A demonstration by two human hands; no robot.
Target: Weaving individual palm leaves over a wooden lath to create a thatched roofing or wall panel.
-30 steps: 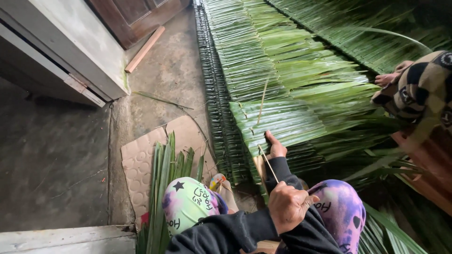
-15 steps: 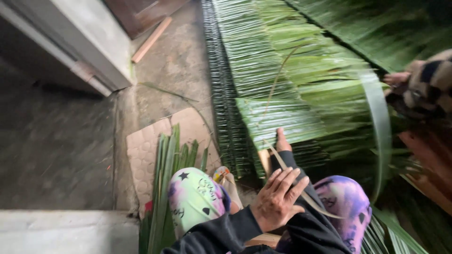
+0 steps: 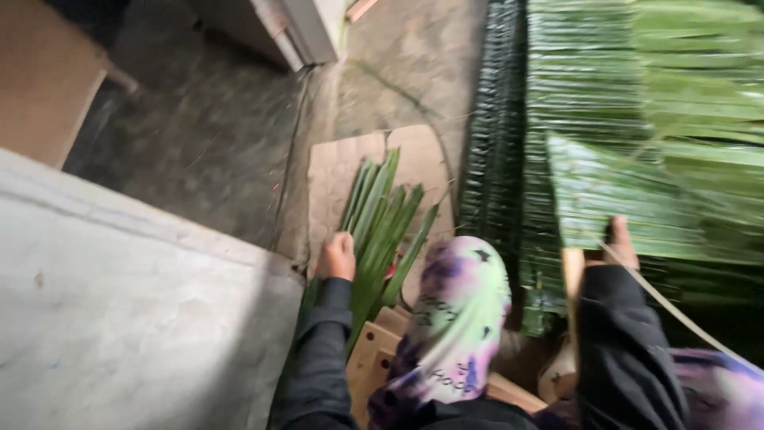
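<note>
My left hand (image 3: pixel 338 256) reaches out to the left and closes on the near end of a bundle of loose green palm leaves (image 3: pixel 382 215) lying on a piece of cardboard (image 3: pixel 334 171). My right hand (image 3: pixel 621 243) rests on the near edge of a thatch panel of folded palm leaves (image 3: pixel 637 187), fingers gripping the last folded leaf. A thin pale strip (image 3: pixel 676 310) runs from beside that hand toward the lower right. A wooden slat (image 3: pixel 571 275) sticks out under the panel edge. My knee in tie-dye trousers (image 3: pixel 461 310) lies between the two arms.
A stack of dark finished panels (image 3: pixel 493 119) stands on edge left of the green panel. A pale concrete ledge (image 3: pixel 119 318) fills the lower left. Bare concrete floor (image 3: pixel 215 127) lies beyond it, with a wall base (image 3: pixel 298 32) at the top.
The view has swung left. My left hand left the thin strip in front of me and moved out to the loose leaf bundle. My right hand stays on the panel edge.
</note>
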